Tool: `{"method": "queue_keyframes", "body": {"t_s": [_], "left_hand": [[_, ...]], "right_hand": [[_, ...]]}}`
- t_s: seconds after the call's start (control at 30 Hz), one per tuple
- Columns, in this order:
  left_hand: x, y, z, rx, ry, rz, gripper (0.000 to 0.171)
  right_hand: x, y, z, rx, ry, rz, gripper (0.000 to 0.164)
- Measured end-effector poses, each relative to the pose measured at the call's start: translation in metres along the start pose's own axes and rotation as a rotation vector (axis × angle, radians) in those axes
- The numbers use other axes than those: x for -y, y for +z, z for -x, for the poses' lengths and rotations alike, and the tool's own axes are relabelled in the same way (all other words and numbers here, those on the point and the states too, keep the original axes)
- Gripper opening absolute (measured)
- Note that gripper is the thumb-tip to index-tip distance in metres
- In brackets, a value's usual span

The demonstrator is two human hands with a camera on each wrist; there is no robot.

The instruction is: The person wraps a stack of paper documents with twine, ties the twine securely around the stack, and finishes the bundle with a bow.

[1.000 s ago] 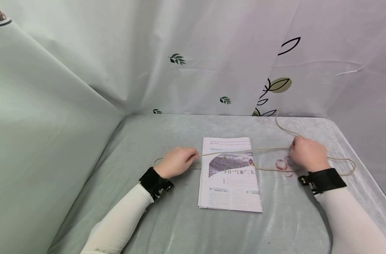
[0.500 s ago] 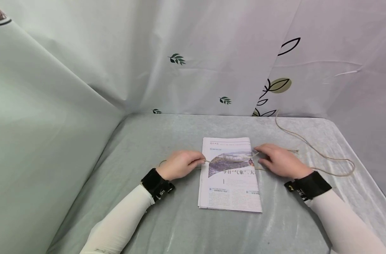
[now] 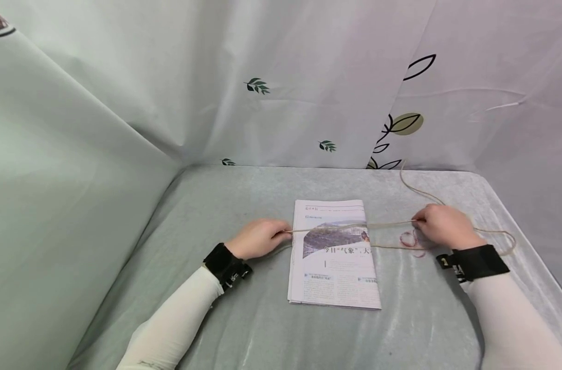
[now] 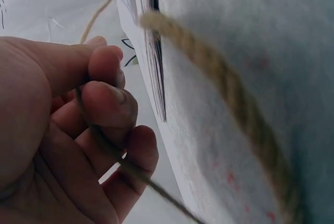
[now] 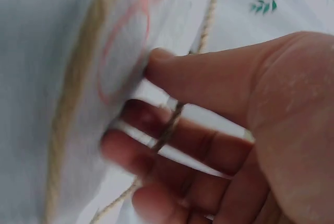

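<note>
A folded newspaper [image 3: 336,282] lies flat on the grey-covered table. Beige twine [image 3: 392,223] stretches across its upper half between the two hands. At the paper's left edge the left hand [image 3: 259,239] pinches the twine between thumb and forefinger; its palm side shows in the left wrist view, where a second strand [image 4: 235,98] runs in toward the stacked sheets. To the right of the paper, the right hand [image 3: 447,226] holds the twine, which crosses its curled fingers [image 5: 193,140] under the thumb. Another strand passes lower, with its middle hidden under the newspaper.
Red ring-shaped marks [image 3: 408,239] show on the table cover [image 3: 243,324] near the right hand. Loose twine [image 3: 419,191] trails to the back edge and loops out at the right. A pale leaf-printed curtain [image 3: 285,123] hangs behind.
The right hand came in to the newspaper's right edge, then drew back out to the right along the twine. The left hand shifted slightly and still pinches the twine by the left edge.
</note>
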State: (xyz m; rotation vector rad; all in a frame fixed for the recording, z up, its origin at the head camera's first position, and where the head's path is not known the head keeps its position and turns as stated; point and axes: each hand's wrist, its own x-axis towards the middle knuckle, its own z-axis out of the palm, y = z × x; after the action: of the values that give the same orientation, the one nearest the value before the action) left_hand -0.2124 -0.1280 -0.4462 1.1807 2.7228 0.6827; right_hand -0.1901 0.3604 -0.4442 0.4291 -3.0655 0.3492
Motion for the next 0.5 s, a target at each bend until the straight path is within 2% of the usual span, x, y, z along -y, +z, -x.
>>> {"method": "queue_keyframes", "body": {"t_s": [0.1,0.23,0.37,0.5], "left_hand": [[0.004,-0.001,0.001,0.019,-0.029,-0.005,0.011],[0.011,-0.005,0.003,0.02,-0.083,-0.032,0.014],[0.021,-0.012,0.004,0.011,-0.147,-0.058,0.011],[0.033,-0.023,0.008,0.042,-0.179,-0.042,0.009]], "right_hand": [[-0.009,-0.007,0.003,0.033,0.107,0.006,0.016],[-0.019,-0.011,0.007,0.051,0.204,0.009,0.018],[-0.026,-0.012,0.009,0.06,0.256,-0.001,0.017],[-0.03,-0.013,0.01,0.078,0.275,-0.01,0.018]]}}
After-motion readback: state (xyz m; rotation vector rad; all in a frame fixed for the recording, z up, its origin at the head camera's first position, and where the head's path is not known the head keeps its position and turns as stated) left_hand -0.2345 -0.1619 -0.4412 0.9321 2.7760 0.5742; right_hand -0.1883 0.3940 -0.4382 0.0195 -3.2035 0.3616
